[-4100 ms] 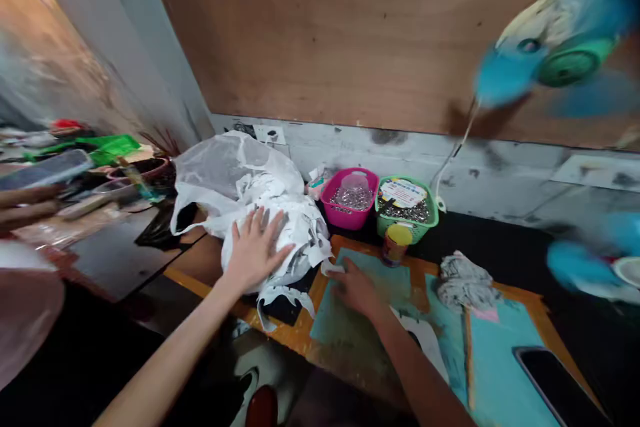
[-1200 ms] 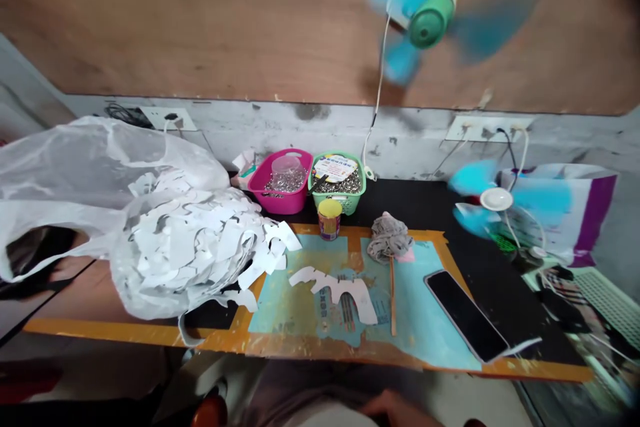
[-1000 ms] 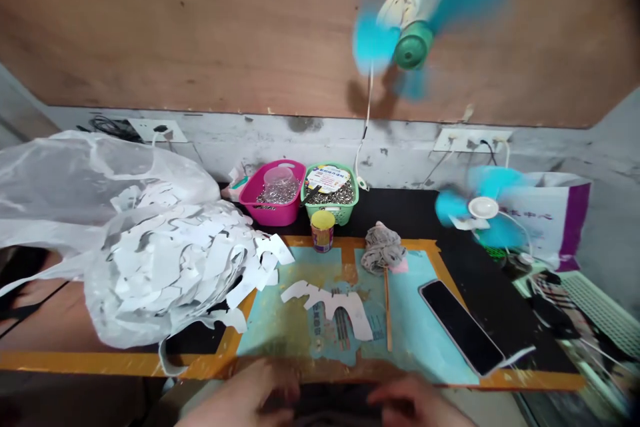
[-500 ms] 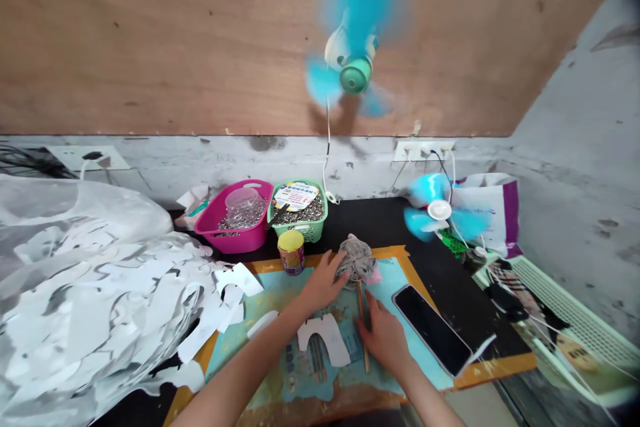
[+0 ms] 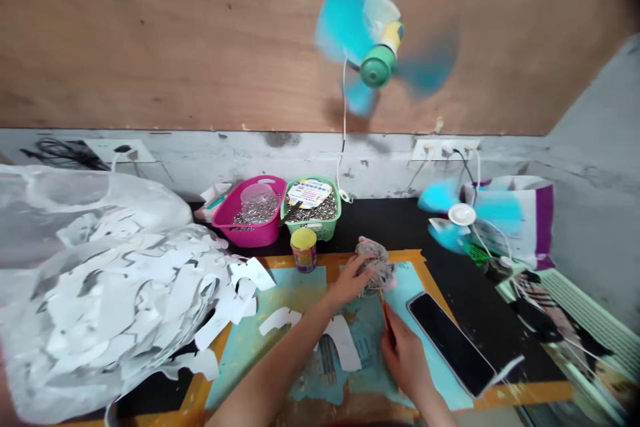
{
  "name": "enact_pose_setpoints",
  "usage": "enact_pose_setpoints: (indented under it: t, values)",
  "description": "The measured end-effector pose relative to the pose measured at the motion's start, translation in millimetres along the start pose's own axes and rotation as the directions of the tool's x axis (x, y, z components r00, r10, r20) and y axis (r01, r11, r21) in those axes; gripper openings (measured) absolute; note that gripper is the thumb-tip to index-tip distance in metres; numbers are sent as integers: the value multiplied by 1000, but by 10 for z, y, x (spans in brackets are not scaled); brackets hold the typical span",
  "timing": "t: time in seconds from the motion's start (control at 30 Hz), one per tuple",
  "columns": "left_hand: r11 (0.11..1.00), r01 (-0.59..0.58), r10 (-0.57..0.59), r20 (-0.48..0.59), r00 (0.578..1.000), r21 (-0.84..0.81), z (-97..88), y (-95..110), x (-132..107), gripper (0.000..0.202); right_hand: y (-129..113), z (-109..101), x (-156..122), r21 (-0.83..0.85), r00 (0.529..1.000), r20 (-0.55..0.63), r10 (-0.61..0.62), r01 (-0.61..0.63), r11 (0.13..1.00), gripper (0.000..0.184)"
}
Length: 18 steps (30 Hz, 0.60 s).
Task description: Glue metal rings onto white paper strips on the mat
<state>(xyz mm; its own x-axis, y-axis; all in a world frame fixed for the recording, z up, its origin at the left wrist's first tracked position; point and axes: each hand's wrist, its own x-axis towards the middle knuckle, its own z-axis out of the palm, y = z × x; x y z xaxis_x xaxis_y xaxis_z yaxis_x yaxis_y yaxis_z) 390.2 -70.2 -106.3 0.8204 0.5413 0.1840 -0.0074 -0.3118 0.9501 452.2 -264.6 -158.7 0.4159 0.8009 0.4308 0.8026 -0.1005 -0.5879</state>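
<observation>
My left hand (image 5: 351, 280) reaches forward with its fingers curled over a crumpled grey rag (image 5: 383, 271) on the blue sheet. Under the rag's near edge runs a thin wooden stick (image 5: 382, 299), whose far end is hidden. Around that stick my right hand (image 5: 407, 353) is closed, thumb and fingers together. A white curved cut-out (image 5: 346, 347) lies beneath my left forearm, partly covered by it. Left of the forearm is another white curved cut-out (image 5: 280, 319).
A yellow-topped can (image 5: 304, 255) stands behind. Pink (image 5: 250, 235) and green (image 5: 325, 228) baskets hold small metal pieces. A phone (image 5: 450, 340) lies at right. Bagged white cut-outs (image 5: 125, 307) fill the left. Two blue fans (image 5: 379, 67) (image 5: 461, 215) spin by the wall.
My left hand has moved from the rag's edge onto it. My right hand, beside the stick before, is now closed around it. The view has shifted, moving the scene slightly rightward.
</observation>
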Motion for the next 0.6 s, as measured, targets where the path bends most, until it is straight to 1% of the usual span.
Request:
enact_pose_setpoints:
  t: [0.03, 0.07, 0.1, 0.17, 0.2, 0.23, 0.3, 0.37, 0.43, 0.5, 0.6]
  values:
    - [998, 2, -4, -30, 1000, -61, 8, 21, -19, 48, -25, -4, -19, 2, 1000, -14, -24, 24, 1000, 58]
    - [989, 15, -24, -67, 997, -145, 15, 45, -40, 57, -56, -12, -37, 0, 999, -30, -45, 45, 999, 59]
    - [968, 37, -66, -109, 992, -247, 20, 75, -63, 71, -95, -23, -55, -6, 997, -47, -65, 65, 998, 60]
    - [877, 83, -188, -177, 966, -474, 18, 145, -119, 99, -184, -52, -89, -17, 992, -75, -98, 97, 995, 62]
    - [813, 102, -245, -178, 953, -573, 10, 185, -153, 105, -232, -69, -103, -16, 991, -81, -108, 107, 994, 62]
    - [753, 121, -284, -154, 946, -647, -3, 227, -188, 102, -281, -87, -114, -6, 991, -77, -114, 113, 994, 62]
    - [638, 167, -321, -63, 945, -752, -42, 311, -262, 87, -375, -118, -126, 31, 991, -54, -126, 128, 991, 63]
    - [567, 204, -340, -2, 940, -798, -92, 392, -333, 76, -460, -136, -127, 60, 990, -42, -134, 136, 989, 63]
    - [555, 193, -357, -22, 934, -809, -149, 466, -399, 73, -537, -139, -123, 79, 989, -36, -145, 148, 986, 64]
    - [570, 160, -355, -66, 933, -806, -219, 532, -470, 72, -616, -128, -116, 101, 988, -24, -153, 155, 983, 64]
    - [587, 150, -364, -94, 927, -796, -352, 621, -601, 79, -764, -97, -102, 140, 986, 7, -165, 162, 977, 63]
